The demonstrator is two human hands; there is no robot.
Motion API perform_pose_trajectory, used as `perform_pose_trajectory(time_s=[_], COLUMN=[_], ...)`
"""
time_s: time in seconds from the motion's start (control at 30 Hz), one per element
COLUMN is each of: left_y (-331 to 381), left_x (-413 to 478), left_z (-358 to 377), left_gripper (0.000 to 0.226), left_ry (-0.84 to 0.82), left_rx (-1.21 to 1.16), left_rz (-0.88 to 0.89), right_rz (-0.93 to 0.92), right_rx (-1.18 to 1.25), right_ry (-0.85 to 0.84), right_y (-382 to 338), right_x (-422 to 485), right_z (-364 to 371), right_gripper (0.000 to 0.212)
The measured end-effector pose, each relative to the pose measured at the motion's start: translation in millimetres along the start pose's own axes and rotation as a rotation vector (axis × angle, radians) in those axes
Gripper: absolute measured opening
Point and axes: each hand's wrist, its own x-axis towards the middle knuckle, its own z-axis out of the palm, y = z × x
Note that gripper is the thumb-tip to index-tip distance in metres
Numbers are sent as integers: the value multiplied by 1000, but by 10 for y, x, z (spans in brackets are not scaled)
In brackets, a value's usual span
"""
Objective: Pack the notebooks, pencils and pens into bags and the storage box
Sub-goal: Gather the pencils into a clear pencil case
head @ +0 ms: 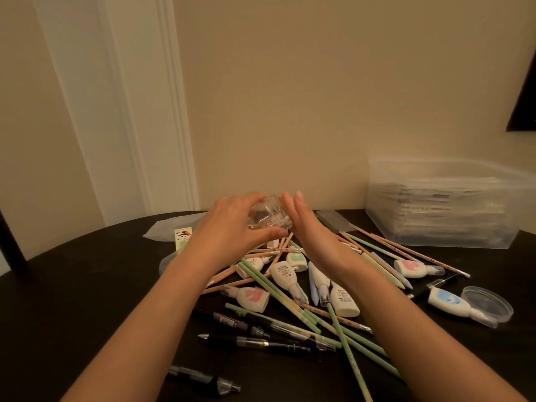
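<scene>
Above a heap of stationery my left hand [232, 224] grips a small clear plastic jar [271, 214], tilted on its side. My right hand [304, 221] lies against the jar's right side with straight fingers. Below them wooden and green pencils [290, 303], black pens [255, 342] and white correction-tape dispensers [285, 275] are scattered on the dark round table [72, 300]. A clear storage box [443, 204] stands at the back right with stacked items inside.
A clear round lid [487, 304] lies at the right by a blue-labelled dispenser [452, 304]. Frosted plastic bags [171, 227] and a printed card [182, 236] lie behind my left hand. A grey flat pack [333, 220] sits by the box. The wall is close behind.
</scene>
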Motion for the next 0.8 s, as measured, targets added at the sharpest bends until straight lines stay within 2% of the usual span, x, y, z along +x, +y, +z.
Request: perform_pose_trajectory(time_s=[0.13,0.3,0.37,0.4,0.5,0.57,0.7,0.8], left_y=[-9,-60,-54,-45,-19,-16,-19,-28], left_x=[-1,8,5,6,0,4,0,16], left_z=[30,57,82,95,122,139,162,134], left_gripper=[74,76,78,78,75,72,67,70], left_ry=[4,-47,-63,-73,-90,-56,63,59], left_rx=[79,34,-21,-36,-86,-111,-152,-143], left_rz=[4,6,2,6,33,38,-15,-18], right_rz=[-22,-13,-45,-43,14,79,251,349], right_rx=[-17,26,12,-19,-242,-396,-751,-999], right_ry=[-16,-59,23,99,350,448,405,349], right_y=[7,144,162,161,266,428,736,804], right_x=[-47,61,108,118,131,144,274,454], right_z=[58,-111,-266,-354,-621,-721,-756,-805], right_gripper=[62,76,78,70,35,27,28,28])
